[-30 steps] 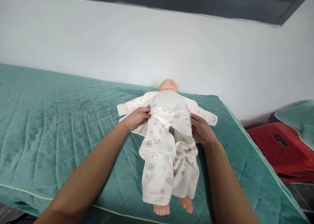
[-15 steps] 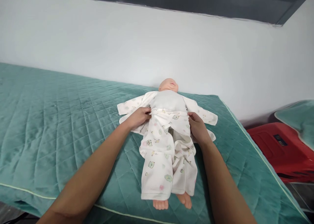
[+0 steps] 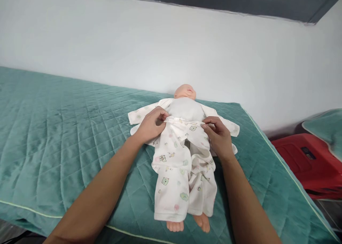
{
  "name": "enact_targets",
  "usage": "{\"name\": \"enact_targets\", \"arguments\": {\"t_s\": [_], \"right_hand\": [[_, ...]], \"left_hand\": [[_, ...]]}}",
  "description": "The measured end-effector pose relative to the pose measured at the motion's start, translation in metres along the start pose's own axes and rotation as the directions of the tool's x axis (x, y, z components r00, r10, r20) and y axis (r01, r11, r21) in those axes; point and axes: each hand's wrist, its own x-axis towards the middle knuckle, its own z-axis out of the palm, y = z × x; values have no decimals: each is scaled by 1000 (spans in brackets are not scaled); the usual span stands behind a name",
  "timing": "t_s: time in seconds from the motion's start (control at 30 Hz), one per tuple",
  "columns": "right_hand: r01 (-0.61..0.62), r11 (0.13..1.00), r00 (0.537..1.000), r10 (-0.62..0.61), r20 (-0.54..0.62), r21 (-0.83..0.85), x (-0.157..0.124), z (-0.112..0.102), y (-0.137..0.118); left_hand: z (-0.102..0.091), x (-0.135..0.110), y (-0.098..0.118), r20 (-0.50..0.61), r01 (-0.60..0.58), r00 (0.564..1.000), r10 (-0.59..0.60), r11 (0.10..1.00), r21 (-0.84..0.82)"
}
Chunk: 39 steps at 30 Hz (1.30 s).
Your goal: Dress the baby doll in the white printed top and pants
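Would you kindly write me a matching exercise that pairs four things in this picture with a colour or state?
1. doll
2. trousers
3. bed cover
4. labelled object at far right

A. green and quilted
B. red
C. white, with a small printed pattern
D. lying on its back

Right pairs: 1-D, 2-C, 3-A, 4-B.

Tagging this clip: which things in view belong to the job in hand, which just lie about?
Job in hand:
- white printed cloth trousers, left hand and right hand at the waistband
- smooth pinkish baby doll
- white printed cloth top
- green quilted bedcover underneath

Just lying about:
- boxy red object
- green cloth, pale edge
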Motion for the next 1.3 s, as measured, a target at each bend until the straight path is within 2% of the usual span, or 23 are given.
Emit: {"name": "enact_targets", "arguments": {"t_s": [0.07,0.13,0.27,0.37,0.43,0.57,0.73,0.83,0.93,1.0,1.07,1.13,1.3], "right_hand": [[41,999,997,-40,67,-10,3,-3,2],[58,997,991,-51,127,-49,6,-6,4],[85,983,976,-50,213,-161,11,-9,4],[158,958,957,-89,277,-239,13,-10,2],[213,944,938,-124,325,-254,14,-9,0],[232,939,912,-120,393,-253,17,-6,-4],[248,941,905,-140,402,-231,27,-1,-4],[186,941,918,-64,391,-284,37,0,-3],[74,933,937,56,345,-352,48,3,0],[27,935,940,97,327,-353,57,5,2],[-3,947,936,116,334,-321,65,7,6],[-42,959,928,141,344,-280,71,7,11],[-217,964,920,255,298,-154,72,7,19]], "left_hand": [[3,-1,0,-22,-92,995,94,994,56],[6,-1,-1,-33,-129,991,132,988,90],[10,-1,0,-22,-124,992,127,987,101],[13,1,2,-24,-116,993,118,991,63],[14,2,3,-8,-74,997,75,996,47],[15,7,2,11,111,994,-111,994,9],[18,19,-10,59,203,979,-195,955,-217],[23,27,-18,131,293,956,-263,885,-362],[28,34,-21,209,407,913,-349,768,-496],[31,38,-21,246,469,882,-403,689,-553],[34,40,-20,251,495,864,-436,652,-574],[36,40,-18,207,483,870,-448,688,-542],[37,36,-9,-25,336,935,-354,906,-259]]}}
